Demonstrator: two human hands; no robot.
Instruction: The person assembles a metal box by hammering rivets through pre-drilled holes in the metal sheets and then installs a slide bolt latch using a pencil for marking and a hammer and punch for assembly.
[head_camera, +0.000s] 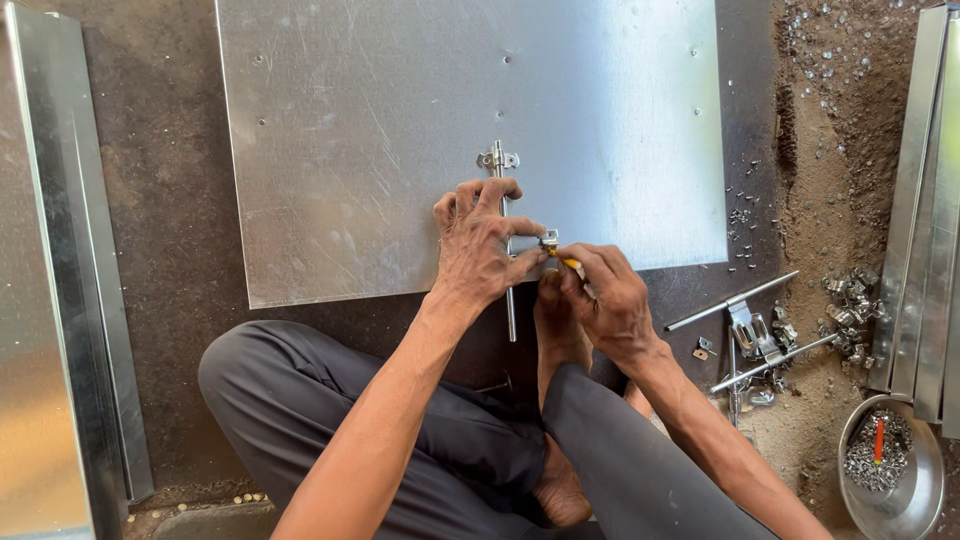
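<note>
The metal sheet (400, 120) lies flat on the ground under and beyond the fingers: one sheet, thin, stiff and likely light for its spread, with sharp edges, so I judge it safest taken by two opposite sides rather than a corner. On it, running from above the fingertips down past the near edge, lies one long latch rod (510, 300), rigid and smooth, probably slippery; its upper end passes through one small bracket (497, 159) just beyond the knuckles.

The left hand (478, 250) is curled down over the rod, fingers closed and pressing it to the sheet. The right hand (608, 300) is closed around a small yellow-handled tool (566, 262), whose tip meets a small metal fitting (549, 238) between the two thumbs; the fitting is tiny and easily dropped, best pinched at its sides.

Well to the right of the right hand lie two more rods (740, 300) with latch parts, a scatter of loose screws too many to count, and one metal bowl (920, 500) holding small hardware
</note>
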